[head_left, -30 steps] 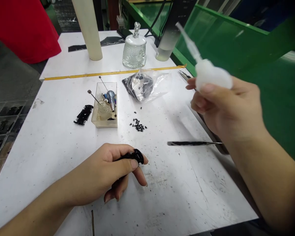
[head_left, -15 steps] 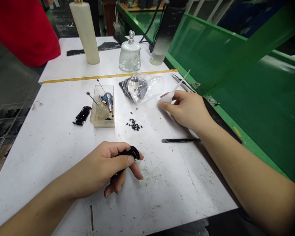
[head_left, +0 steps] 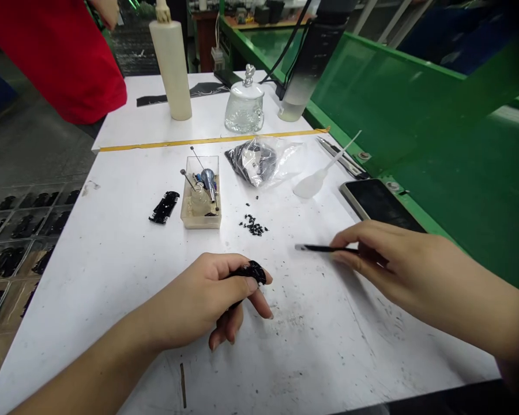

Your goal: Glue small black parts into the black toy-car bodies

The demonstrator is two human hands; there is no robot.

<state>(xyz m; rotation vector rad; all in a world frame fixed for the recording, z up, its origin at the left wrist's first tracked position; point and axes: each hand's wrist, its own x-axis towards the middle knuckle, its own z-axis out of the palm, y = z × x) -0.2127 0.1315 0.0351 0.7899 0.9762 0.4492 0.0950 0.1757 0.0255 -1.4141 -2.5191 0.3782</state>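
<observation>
My left hand (head_left: 218, 294) is closed around a glossy black plastic part (head_left: 256, 272), with the thumb pressed on top and most of the part hidden by the fingers. To the right, my right hand (head_left: 384, 259) pinches slim black tweezers (head_left: 318, 248) just above the table, their greyish end pointing left. A white squeeze dropper (head_left: 310, 184) with a long thin tip lies beyond that hand. Between the hands and farther back is a small pile of tiny black pieces (head_left: 254, 226). Another black plastic part (head_left: 164, 207) rests on the left.
A clear box (head_left: 201, 222) holds a small bottle and thin-stemmed tools. Behind stand a bagged dark roll (head_left: 255, 161), a lidded glass jar (head_left: 244, 109), a tall bottle (head_left: 170, 69) and a phone (head_left: 383, 202) at right. A person in red (head_left: 82, 63) is at far left.
My right hand has let go of the dropper, which now lies on the table, and has moved nearer to take hold of the tweezers. My left hand keeps its grip; the view has shifted.
</observation>
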